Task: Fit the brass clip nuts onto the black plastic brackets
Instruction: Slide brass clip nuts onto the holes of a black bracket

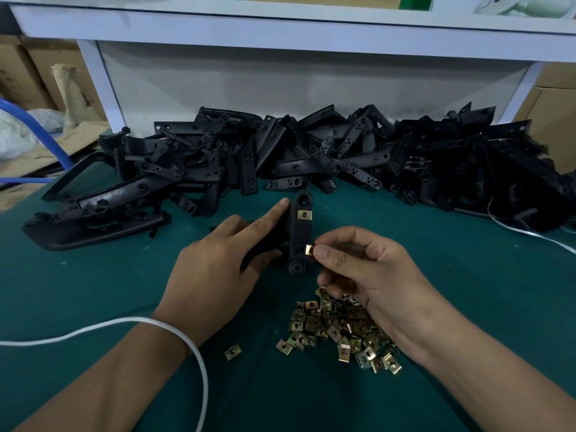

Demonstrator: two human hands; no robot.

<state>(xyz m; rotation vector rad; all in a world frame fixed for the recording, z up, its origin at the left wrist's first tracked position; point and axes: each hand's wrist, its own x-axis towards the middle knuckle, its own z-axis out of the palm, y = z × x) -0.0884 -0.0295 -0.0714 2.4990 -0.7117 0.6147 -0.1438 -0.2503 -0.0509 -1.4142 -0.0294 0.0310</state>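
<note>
My left hand grips a black plastic bracket in the middle of the green table, index finger stretched along its left edge. One brass clip nut sits on the bracket's upper part. My right hand pinches a second brass clip nut between thumb and fingers, right at the bracket's lower right edge. A heap of loose brass clip nuts lies on the table below my right hand, partly hidden by it.
A long pile of black plastic brackets runs across the back of the green table under a white shelf. A white cord loops over my left wrist. One stray nut lies apart. Cardboard boxes stand at left and right.
</note>
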